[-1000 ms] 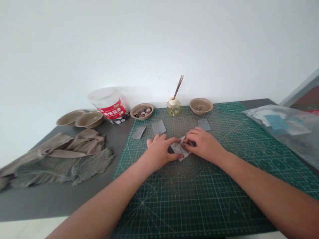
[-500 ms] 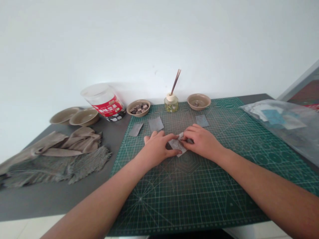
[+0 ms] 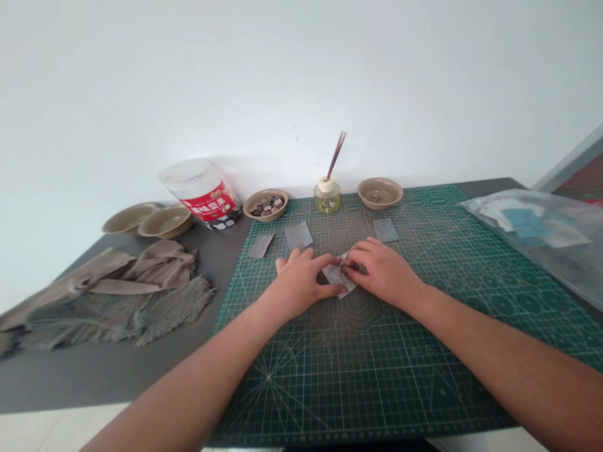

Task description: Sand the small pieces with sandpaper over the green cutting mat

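A small pale grey sheet [image 3: 335, 276], paper or thin cloth, lies on the green cutting mat [image 3: 311, 364] between my hands. My left hand [image 3: 301, 276] holds it down from the left, index finger at its upper edge and thumb at its lower corner. With fingertips pinched together, my right hand [image 3: 379, 267] grips the folded upper right part. Whatever is under those fingertips is mostly hidden. Beyond the hands lie three more flat grey pieces: one at left [image 3: 260, 245], a middle square [image 3: 298, 235] and one at right [image 3: 386, 230].
Along the wall stand a bowl of brownish chunks [image 3: 266, 215], a reed diffuser [image 3: 326, 199] and a bowl with a small piece inside [image 3: 380, 202]. To the left are a plastic tub [image 3: 207, 201], two bowls [image 3: 166, 230] and crumpled cloth [image 3: 117, 307]. A clear bag [image 3: 572, 270] lies right.
The camera view has shifted slightly, so everything sits a little farther right in the picture. Both hands keep nearly the same grip on the grey sheet.
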A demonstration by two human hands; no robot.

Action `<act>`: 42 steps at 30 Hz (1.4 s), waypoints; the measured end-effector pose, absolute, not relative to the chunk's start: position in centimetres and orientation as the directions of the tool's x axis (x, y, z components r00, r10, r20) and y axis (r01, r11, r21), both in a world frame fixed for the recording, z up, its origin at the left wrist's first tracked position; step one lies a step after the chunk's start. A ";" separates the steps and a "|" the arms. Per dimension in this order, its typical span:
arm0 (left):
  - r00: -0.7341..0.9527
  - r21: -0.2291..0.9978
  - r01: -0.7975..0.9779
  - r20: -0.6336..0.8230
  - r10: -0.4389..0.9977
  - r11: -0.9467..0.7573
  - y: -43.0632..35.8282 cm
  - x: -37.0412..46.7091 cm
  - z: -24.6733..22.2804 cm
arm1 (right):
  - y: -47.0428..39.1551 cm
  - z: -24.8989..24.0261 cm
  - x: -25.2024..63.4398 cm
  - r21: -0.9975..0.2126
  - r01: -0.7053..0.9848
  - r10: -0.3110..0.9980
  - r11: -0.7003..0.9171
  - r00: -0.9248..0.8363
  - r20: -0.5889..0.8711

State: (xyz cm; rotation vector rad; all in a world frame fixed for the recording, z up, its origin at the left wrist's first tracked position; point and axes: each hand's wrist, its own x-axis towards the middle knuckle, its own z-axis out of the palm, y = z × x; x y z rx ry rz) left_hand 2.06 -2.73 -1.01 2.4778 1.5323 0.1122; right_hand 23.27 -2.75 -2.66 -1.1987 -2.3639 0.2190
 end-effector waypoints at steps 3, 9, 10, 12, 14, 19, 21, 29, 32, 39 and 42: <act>0.451 0.229 0.874 -0.054 0.891 -0.428 -2.8 2.0 -1.0 | -2.8 -2.5 23.5 -0.382 0.664 0.766 0.643 -0.554 0.327; 0.454 0.232 0.872 -0.056 0.889 -0.431 -2.7 2.0 -1.0 | -2.1 -2.3 24.2 -0.436 0.671 0.800 0.599 -0.512 0.312; 0.452 0.229 0.874 -0.057 0.890 -0.429 -2.6 2.0 -1.0 | -2.1 -2.3 24.2 -0.439 0.668 0.799 0.601 -0.513 0.313; 0.451 0.224 0.875 -0.060 0.890 -0.429 -2.6 2.0 -0.9 | -2.1 -2.3 24.1 -0.440 0.628 0.764 0.642 -0.570 0.303; 0.455 0.223 0.874 -0.062 0.888 -0.432 -2.6 2.0 -0.9 | -2.3 -2.4 24.0 -0.444 0.608 0.748 0.658 -0.596 0.292; 0.456 0.221 0.872 -0.046 0.889 -0.437 -2.5 2.1 -1.1 | -2.5 -2.4 23.2 -0.423 0.696 0.814 0.580 -0.481 0.324; 0.455 0.220 0.873 -0.043 0.889 -0.436 -2.5 2.1 -1.1 | -2.6 -2.3 23.0 -0.433 0.662 0.791 0.611 -0.524 0.316; 0.455 0.240 0.869 -0.043 0.890 -0.433 -2.5 2.1 -1.2 | -1.9 -1.9 25.4 -0.477 0.651 0.802 0.590 -0.543 0.251; 0.454 0.237 0.869 -0.039 0.890 -0.434 -2.5 2.2 -1.2 | -1.6 -2.0 25.1 -0.489 0.652 0.810 0.579 -0.526 0.259; 0.456 0.244 0.869 -0.055 0.888 -0.431 -2.5 2.1 -1.1 | -2.0 -1.9 24.0 -0.460 0.571 0.723 0.680 -0.629 0.287; 0.448 0.249 0.871 -0.050 0.893 -0.423 -2.4 2.1 -1.1 | -1.8 -1.8 24.4 -0.430 0.615 0.747 0.661 -0.589 0.307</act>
